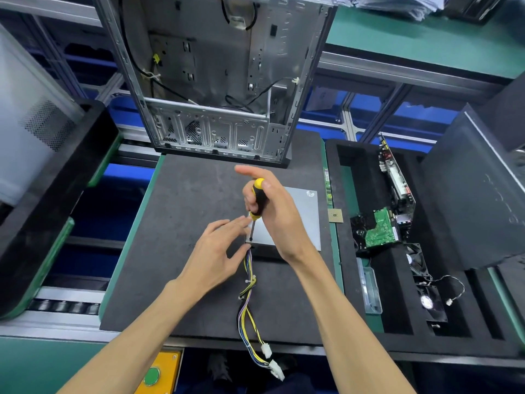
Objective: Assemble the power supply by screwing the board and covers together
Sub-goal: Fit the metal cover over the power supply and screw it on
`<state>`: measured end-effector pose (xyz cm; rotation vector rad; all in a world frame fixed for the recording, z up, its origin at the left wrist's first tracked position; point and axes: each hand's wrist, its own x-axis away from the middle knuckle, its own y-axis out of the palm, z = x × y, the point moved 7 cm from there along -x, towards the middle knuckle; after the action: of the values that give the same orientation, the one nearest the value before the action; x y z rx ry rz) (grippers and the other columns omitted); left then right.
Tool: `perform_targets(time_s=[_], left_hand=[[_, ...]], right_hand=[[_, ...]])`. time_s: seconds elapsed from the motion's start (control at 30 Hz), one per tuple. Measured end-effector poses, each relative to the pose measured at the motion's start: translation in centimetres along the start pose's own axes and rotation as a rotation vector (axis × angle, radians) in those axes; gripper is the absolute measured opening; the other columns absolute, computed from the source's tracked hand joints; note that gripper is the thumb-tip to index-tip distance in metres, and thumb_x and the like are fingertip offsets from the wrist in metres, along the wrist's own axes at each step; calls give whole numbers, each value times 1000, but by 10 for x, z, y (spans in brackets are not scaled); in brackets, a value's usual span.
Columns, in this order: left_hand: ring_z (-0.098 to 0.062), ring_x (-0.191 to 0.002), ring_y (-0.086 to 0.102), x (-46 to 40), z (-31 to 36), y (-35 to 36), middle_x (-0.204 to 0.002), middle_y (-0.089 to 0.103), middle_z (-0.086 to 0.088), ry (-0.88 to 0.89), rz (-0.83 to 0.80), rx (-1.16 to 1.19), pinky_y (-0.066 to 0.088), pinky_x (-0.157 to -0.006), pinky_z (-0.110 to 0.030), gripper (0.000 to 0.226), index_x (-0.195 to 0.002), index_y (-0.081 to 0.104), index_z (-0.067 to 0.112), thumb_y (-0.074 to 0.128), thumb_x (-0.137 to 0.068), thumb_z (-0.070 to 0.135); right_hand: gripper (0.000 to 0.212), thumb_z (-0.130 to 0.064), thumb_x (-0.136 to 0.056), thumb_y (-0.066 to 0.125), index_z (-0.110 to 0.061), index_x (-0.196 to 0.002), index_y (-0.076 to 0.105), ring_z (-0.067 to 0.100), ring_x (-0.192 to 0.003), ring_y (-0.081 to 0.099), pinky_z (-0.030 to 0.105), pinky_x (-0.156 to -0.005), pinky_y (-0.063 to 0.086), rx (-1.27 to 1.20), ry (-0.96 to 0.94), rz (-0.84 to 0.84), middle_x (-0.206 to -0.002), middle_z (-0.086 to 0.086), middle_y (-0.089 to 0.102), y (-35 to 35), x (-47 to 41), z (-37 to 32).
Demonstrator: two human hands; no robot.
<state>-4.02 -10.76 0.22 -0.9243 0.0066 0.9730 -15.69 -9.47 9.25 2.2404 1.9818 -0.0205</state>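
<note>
Right hand grips the screwdriver, tip on the near-left corner of the power supply lying mid-mat. Left hand lies open, fingertips steadying the shaft. Rigid, slick metal box (likely fairly heavy); hold its edges, never the floppy wire bundle.

Two hands, one screwdriver, perhaps two fans.

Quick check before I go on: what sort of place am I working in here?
Most likely a computer assembly line workstation. An open PC chassis stands behind the foam work mat, a foam tray on the right holds circuit boards and fans, and conveyor rollers run beside the mat.
</note>
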Motion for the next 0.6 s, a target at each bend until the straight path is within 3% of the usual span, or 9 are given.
perform_targets(time_s=[0.17, 0.27, 0.37, 0.47, 0.53, 0.6], left_hand=[[-5, -124, 54, 0, 0, 0, -123, 70, 8, 0, -2, -11, 39, -110, -30, 47, -128, 65, 11, 78, -84, 11], [-9, -125, 58, 0, -1, 1, -125, 69, 11, 7, -16, -25, 38, -112, -31, 43, -128, 65, 12, 76, -86, 15], [-12, -118, 62, -1, -3, 2, -120, 70, 12, 1, -12, -26, 39, -111, -32, 45, -129, 64, 13, 77, -85, 15], [-7, -113, 60, 0, -3, 2, -113, 69, 18, -11, -4, -4, 37, -111, -26, 56, -137, 58, 19, 78, -85, 14], [-3, -114, 59, 0, -4, 3, -111, 68, 19, -11, -2, 1, 38, -110, -25, 60, -140, 56, 21, 78, -85, 14], [0, -113, 57, 0, -4, 3, -111, 68, 20, -11, 3, -1, 39, -109, -27, 60, -139, 56, 21, 78, -84, 14]], right_hand=[[28, -30, -103, 43, -23, -120, 65, 12, -84, 57, 26, -77, 47, 37, -12, 79, -90, -11, 61, -1, 3, -2], [17, -23, -100, 59, -18, -115, 66, 18, -99, 73, 29, -89, 56, 73, -116, 88, -102, 1, 75, 1, 6, -12], [18, -14, -95, 71, -18, -100, 54, 27, -87, 78, 38, -78, 60, 95, -129, 121, -94, 11, 77, -4, 6, -17], [25, -13, -97, 67, -19, -93, 43, 19, -61, 64, 31, -58, 52, 11, -70, 164, -75, -2, 67, -13, 6, -9], [8, -25, -100, 56, -21, -96, 50, 15, -60, 45, 25, -58, 42, -22, -31, 183, -70, -7, 50, -15, 6, -3], [23, -30, -104, 40, -24, -107, 62, 14, -66, 38, 26, -63, 36, -19, -13, 132, -73, -7, 46, -8, 4, -1]])
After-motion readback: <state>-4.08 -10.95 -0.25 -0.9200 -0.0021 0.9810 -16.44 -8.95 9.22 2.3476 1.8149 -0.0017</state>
